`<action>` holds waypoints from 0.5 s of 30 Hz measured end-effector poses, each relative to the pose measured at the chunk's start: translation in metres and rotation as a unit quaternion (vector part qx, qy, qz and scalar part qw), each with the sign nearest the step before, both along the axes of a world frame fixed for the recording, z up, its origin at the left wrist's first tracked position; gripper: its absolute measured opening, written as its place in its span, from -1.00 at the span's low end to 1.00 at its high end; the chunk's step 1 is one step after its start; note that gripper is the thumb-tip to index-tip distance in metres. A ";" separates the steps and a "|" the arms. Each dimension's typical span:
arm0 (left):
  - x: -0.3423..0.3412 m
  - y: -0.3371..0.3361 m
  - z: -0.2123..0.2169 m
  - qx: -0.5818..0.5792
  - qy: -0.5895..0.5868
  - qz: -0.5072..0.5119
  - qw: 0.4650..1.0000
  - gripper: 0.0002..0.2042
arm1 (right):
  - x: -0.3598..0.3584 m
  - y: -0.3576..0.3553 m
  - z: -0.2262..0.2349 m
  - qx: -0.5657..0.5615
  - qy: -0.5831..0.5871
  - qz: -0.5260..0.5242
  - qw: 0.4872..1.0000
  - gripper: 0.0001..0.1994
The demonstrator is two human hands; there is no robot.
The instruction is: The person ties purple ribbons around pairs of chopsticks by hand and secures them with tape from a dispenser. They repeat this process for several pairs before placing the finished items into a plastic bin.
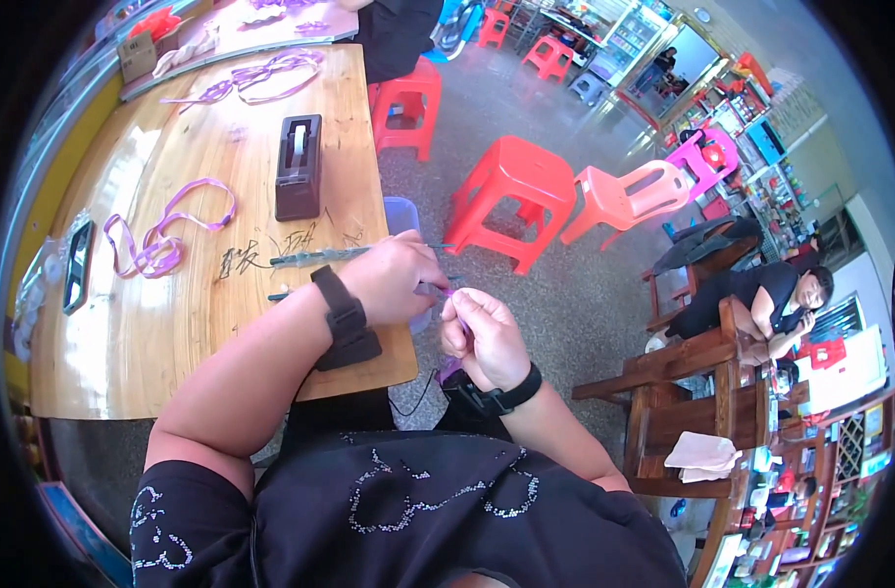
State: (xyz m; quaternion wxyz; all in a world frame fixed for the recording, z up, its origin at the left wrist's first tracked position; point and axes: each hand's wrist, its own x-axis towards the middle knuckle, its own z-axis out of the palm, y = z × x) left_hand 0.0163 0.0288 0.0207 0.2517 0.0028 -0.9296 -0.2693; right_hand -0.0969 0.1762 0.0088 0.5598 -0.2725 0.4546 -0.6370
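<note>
Just off the right edge of the wooden table, my two hands are close together, working on a narrow purple ribbon (449, 369). My left hand (394, 278) is closed, its fingertips pinched at the ribbon's upper part. My right hand (487, 341) pinches the ribbon between thumb and fingers, and a loose part hangs below it. A thin dark green stick (320, 258) wrapped in clear film lies on the table beside my left hand. The end of another stick shows nearer me, partly hidden by my left wrist.
On the wooden table (222, 338) are a black tape dispenser (298, 169), loose purple ribbons (158, 240) and a phone (78, 267). A pale blue bin (401, 218) stands beside the table edge. Red stools (516, 186) and a pink chair (629, 196) stand ahead; a person (761, 294) sits at right.
</note>
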 end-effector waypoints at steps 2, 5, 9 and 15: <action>-0.003 -0.003 0.000 0.004 0.001 0.007 1.000 -0.86 | 0.002 0.003 0.014 0.002 0.019 0.013 1.000 -0.76; -0.008 -0.003 -0.006 0.023 0.016 0.017 0.999 -0.88 | 0.002 0.005 0.027 0.012 0.054 0.035 0.998 -0.75; -0.013 -0.003 -0.014 0.072 0.046 0.038 0.996 -0.91 | -0.010 0.000 0.056 -0.021 0.094 0.073 0.993 -0.77; -0.013 -0.008 -0.007 0.403 -0.049 0.145 0.902 -0.82 | -0.065 -0.026 0.092 -0.193 -0.020 -0.302 0.933 -0.75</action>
